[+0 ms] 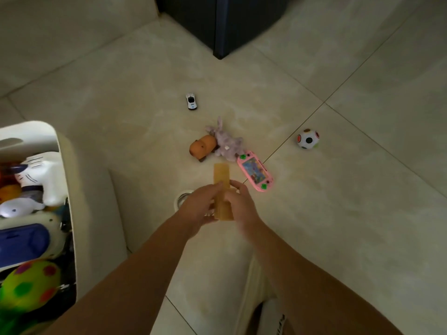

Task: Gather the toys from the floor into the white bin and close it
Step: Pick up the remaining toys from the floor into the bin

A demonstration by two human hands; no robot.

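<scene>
Toys lie scattered on the pale marbled floor tiles (362, 213) in front of me. I hold a long, flat, yellow rectangular block (221, 174) above the floor, with both hands on its near end. My left hand (199, 207) curls round it from the left and my right hand (242, 205) from the right, with fingers bent over its top face. The block's far end sticks out past my fingertips, toward the other toys.

Beyond it, an orange plastic animal figure (202, 146) lies touching a grey-lilac plush animal (228, 143). Just beside the plush, on its right, lies a pink handheld game with a colourful screen (255, 174). A small white toy car (191, 101) stands farther off, apart from that group. A white ball with coloured round spots (308, 139) sits well to the right, near a tile seam.

The white plastic bin (26, 130) is at my left, open at the top, with toys inside: a white cat-faced figure (41, 175), a cream and blue handheld console (26, 240) and a green ball with coloured dots (31, 284). A dark cabinet (217, 20) stands at the far edge of the floor.
</scene>
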